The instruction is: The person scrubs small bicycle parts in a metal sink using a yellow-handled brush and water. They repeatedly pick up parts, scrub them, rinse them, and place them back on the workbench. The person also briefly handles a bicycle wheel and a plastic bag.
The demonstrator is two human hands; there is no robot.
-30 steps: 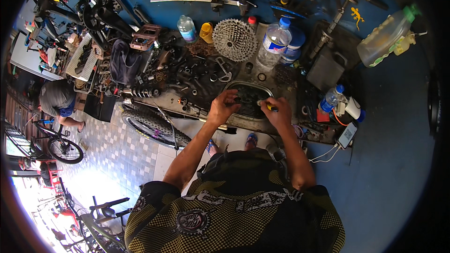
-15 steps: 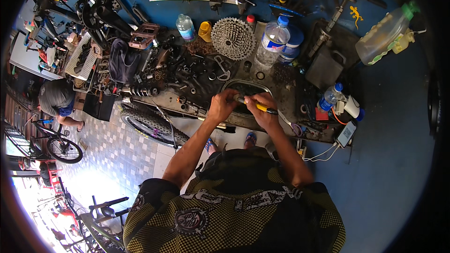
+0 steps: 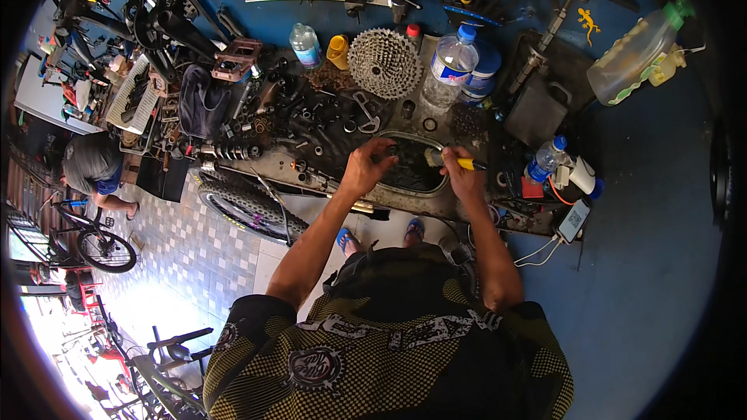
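Observation:
My right hand (image 3: 462,175) grips a brush (image 3: 468,163) with a yellow and black handle; its pale bristles point left, over a metal-rimmed tray (image 3: 440,187) of dark liquid. Above the tray's left side, my left hand (image 3: 367,169) pinches a small dark part (image 3: 393,149) between thumb and fingers; its exact kind is too small to make out. Brush and part are apart. Just beyond the tray lie a black ring (image 3: 429,124) and a small dark cylinder (image 3: 408,109) on the bench.
A bicycle cassette (image 3: 385,64), a clear bottle with a blue cap (image 3: 451,70) and a black jug (image 3: 537,117) stand behind the tray. Loose metal parts cover the bench to the left. A bicycle tyre (image 3: 245,206) leans nearby. A phone (image 3: 574,220) lies at the right edge.
My hands have moved apart. The brush has gone right, away from the small part, and its bristles now show. My left hand remains near its earlier place.

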